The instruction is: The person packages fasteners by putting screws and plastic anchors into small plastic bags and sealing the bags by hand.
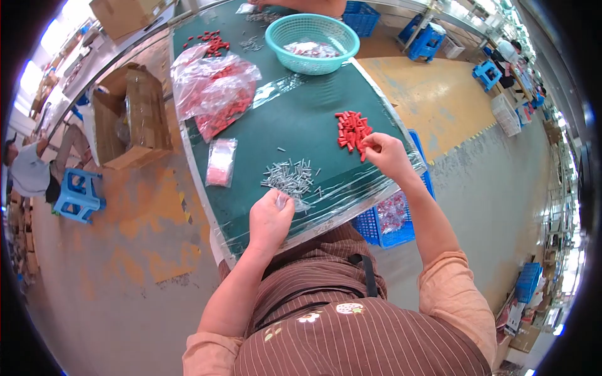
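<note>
My left hand [271, 219] is closed on a small clear plastic bag [301, 205] at the near edge of the table. Right beyond it lies a loose heap of small grey metal screws or pins [290, 177]. My right hand [389, 155] pinches at the near right side of a pile of red plastic wall plugs [352, 130], with a red plug at its fingertips. A stack of small clear bags [221, 163], pinkish inside, lies flat at the left of the table.
A large clear bag of red plugs [219, 119] lies at the left. Farther back stands a turquoise basket [276, 50] holding small packets. Another person's arm [307, 5] rests at the far end. A blue crate [370, 233] sits below the table's right side; a cardboard box [147, 113] stands left.
</note>
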{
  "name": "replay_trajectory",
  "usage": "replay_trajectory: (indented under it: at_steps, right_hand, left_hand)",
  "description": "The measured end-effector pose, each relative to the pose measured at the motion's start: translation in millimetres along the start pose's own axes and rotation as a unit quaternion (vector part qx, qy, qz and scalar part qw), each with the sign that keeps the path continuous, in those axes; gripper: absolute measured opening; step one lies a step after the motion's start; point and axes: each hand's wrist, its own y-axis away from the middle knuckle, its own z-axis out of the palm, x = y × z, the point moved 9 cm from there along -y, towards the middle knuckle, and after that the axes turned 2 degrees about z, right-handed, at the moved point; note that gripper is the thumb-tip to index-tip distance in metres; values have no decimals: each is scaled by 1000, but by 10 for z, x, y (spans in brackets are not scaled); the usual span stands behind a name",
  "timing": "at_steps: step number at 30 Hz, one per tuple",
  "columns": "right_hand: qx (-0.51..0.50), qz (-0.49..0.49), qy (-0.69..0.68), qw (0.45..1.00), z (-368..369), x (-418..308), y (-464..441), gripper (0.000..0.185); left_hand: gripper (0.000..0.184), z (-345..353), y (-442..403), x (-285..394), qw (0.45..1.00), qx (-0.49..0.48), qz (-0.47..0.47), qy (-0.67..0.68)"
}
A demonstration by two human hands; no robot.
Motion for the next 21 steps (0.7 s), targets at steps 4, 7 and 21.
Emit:
replay_trajectory:
  at_steps: [4,7,21]
  right_hand:
    - [-185,-69,-178,964,441,-949,448,14]
    - [-235,-155,-75,957,635,-1398,641,10]
    - [-196,-235,149,940,898,-1516,714,11]
  left_hand:
    - [16,90,-47,49,1000,1,14,13]
    - [17,171,-59,68,1000,-13,16,15]
    - [18,100,3,69,999,-24,4,24]
